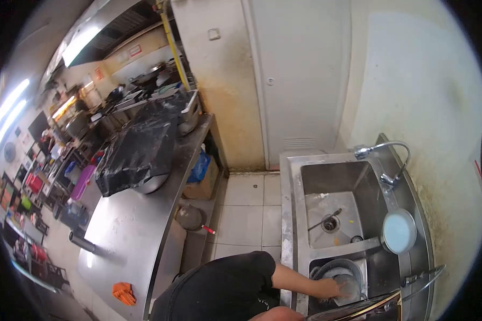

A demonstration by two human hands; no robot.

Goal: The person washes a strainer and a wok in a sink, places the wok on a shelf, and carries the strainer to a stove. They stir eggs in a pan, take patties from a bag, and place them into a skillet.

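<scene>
My left arm, in a black short sleeve, reaches into the near sink basin at the lower right. There my left hand (329,289) is closed at the edge of a greyish round bowl (349,288). The bowl sits inside a larger dark basin (346,264) in the sink. A bit of bare skin shows at the bottom edge, but my right hand is outside the picture.
The far sink compartment (334,206) holds a long-handled utensil near its drain. A container of pale blue liquid (398,233) stands on the sink's right ledge, near a curved faucet (400,150). Left is a steel counter (128,227) with black plastic sheeting (139,144) and an orange cloth (123,293).
</scene>
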